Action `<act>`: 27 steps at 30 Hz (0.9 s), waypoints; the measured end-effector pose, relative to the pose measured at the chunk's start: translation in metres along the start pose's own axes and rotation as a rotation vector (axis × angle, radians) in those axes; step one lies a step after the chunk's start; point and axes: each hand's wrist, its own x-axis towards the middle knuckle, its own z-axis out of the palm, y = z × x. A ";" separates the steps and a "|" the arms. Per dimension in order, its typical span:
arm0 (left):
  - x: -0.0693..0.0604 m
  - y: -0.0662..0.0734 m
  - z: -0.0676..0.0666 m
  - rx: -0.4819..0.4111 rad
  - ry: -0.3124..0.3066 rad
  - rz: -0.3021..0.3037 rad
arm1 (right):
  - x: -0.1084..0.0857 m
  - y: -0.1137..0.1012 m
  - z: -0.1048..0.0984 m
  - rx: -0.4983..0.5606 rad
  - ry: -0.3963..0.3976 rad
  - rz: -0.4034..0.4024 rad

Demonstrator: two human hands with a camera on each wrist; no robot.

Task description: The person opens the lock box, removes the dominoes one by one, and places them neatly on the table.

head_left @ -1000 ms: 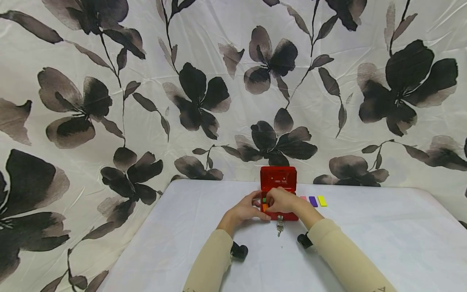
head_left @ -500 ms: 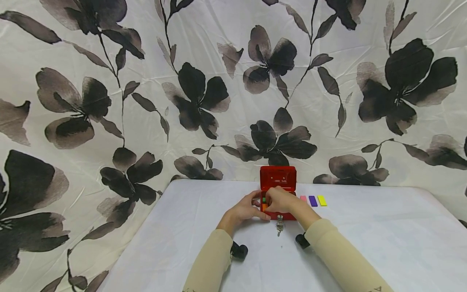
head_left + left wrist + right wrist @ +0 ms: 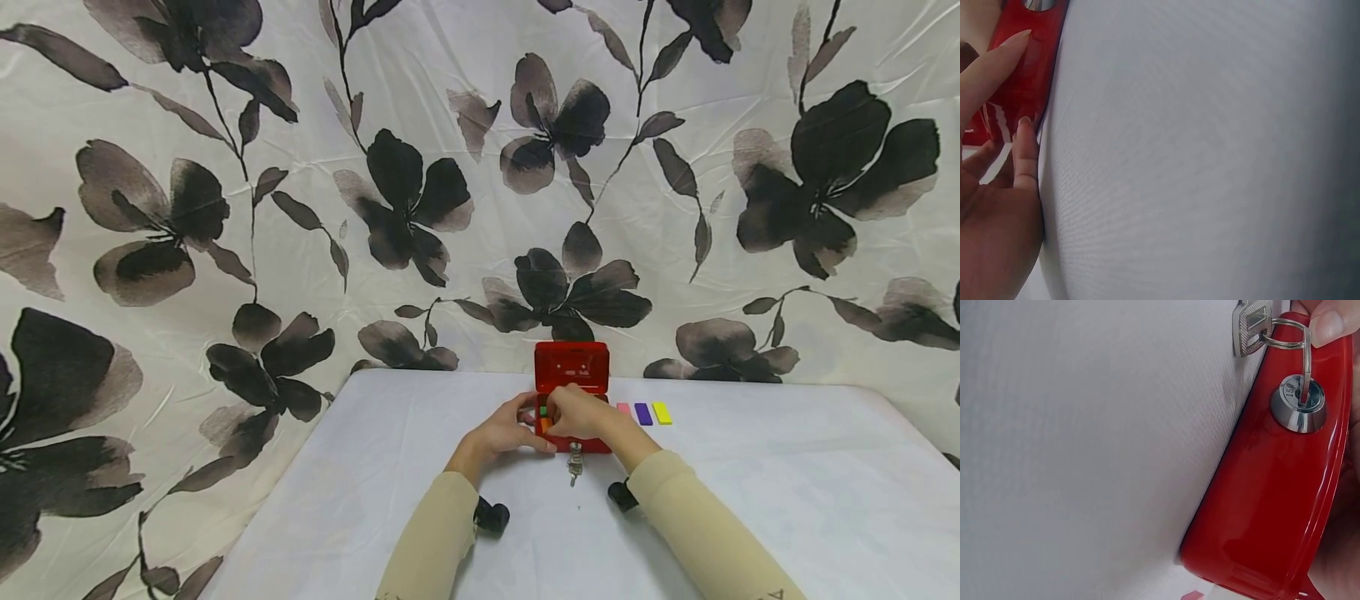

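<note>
My left hand point(image 3: 501, 432) held the red box point(image 3: 592, 446) around its front left corner on the table point(image 3: 352, 500), probably so it wouldn't slide, while my right hand point(image 3: 579, 411) was inside by the orange block point(image 3: 545, 426), pinching or not, I couldn't tell.

In the head view the right hand point(image 3: 581, 414) dips into the red box point(image 3: 588, 447), its fingertips out of sight — whether they pinch anything cannot be told. It covers much of the box's inside and part of the orange block point(image 3: 545, 425). The right wrist hides the lower part of the pink block point(image 3: 624, 407). Marks inside the lid point(image 3: 572, 375) are too small to read. In the left wrist view, the left hand point(image 3: 999, 209) runs off the left edge — and the top edge crops the lock point(image 3: 1039, 3).
</note>
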 end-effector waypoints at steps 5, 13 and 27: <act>0.001 -0.001 0.000 0.002 -0.001 0.002 | -0.004 0.004 -0.003 0.038 -0.003 -0.001; -0.001 -0.001 0.001 0.015 0.014 -0.010 | -0.009 0.013 -0.008 0.049 0.016 -0.054; 0.002 -0.002 0.001 0.017 0.014 -0.013 | -0.029 0.017 -0.020 0.092 0.102 -0.130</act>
